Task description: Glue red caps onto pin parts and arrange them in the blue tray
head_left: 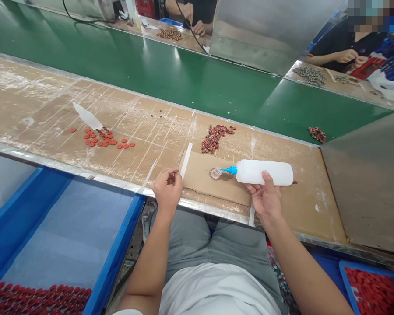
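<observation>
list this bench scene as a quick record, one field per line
right hand: grip around white bottle, held sideways
bottle tip: blue, pointing at small clear cup
left hand: fingertips pinched, contents unclear
work surface: cardboard sheet
behind sheet: pile of red-and-black pieces
far left: loose red discs by a second white bottle

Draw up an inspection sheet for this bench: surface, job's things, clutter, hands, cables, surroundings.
Surface: brown cardboard worktop, scuffed, pale streaks.
Job's things: white plastic bottle with blue nozzle, tip at small clear cup on loose cardboard sheet.
Clutter: heaped small red-and-black parts; flat orange-red discs beside a second white bottle, lying down.
Hands: right holds bottle; left has fingers pinched, contents unclear.
Cables: black cable crosses belt's far edge.
Surroundings: long green belt; co-workers' hands beyond.
</observation>
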Motion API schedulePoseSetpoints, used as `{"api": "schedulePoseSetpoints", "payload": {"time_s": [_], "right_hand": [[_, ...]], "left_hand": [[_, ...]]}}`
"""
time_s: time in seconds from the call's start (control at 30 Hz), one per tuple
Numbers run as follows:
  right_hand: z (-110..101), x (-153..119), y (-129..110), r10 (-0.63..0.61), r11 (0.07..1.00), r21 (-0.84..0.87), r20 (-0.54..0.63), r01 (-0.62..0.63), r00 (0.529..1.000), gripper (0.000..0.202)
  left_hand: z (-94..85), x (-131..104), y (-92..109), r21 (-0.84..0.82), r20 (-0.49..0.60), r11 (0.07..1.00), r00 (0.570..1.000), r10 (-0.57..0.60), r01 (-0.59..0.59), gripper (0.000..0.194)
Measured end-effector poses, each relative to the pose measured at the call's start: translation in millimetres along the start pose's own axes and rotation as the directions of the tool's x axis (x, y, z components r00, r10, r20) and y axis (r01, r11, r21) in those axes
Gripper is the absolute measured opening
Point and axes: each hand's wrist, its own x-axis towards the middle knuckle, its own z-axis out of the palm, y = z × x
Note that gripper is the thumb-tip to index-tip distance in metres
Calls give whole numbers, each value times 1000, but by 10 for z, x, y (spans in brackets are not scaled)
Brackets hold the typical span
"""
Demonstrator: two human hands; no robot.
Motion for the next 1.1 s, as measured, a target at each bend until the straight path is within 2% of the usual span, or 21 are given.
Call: {"api": "schedulePoseSetpoints", "payload": {"time_s": [0.5, 0.77, 0.87, 0.97, 1.03, 1.1], "right_hand": [[-26, 19, 41, -13, 1000, -22, -9, 12, 1000, 51], [-13, 18, -35, 82, 995, 66, -8, -81, 997, 50], [1, -3, -200, 123, 981, 143, 41, -128, 992, 49], [-74, -40, -537, 162, 933, 310, 89, -182, 983, 47], [-230, -58, -811, 256, 860, 418, 147, -294, 955, 52], [-473, -50, -1055, 349, 765, 490, 230, -418, 909, 62]], "left_hand": [[2, 1, -7, -20, -6, 1000, 1000, -2, 2, 16], [2, 8, -10, 9, 8, 1000, 1000, -19, 19, 16], [2, 13, -18, 14, 3, 1000, 1000, -8, 8, 17], [-3, 13, -31, 17, -3, 1000, 1000, 0, 0, 18], [-8, 10, -41, 19, 6, 1000, 1000, 5, -5, 18], [-11, 8, -49, 32, 19, 999, 1000, 3, -4, 18]]}}
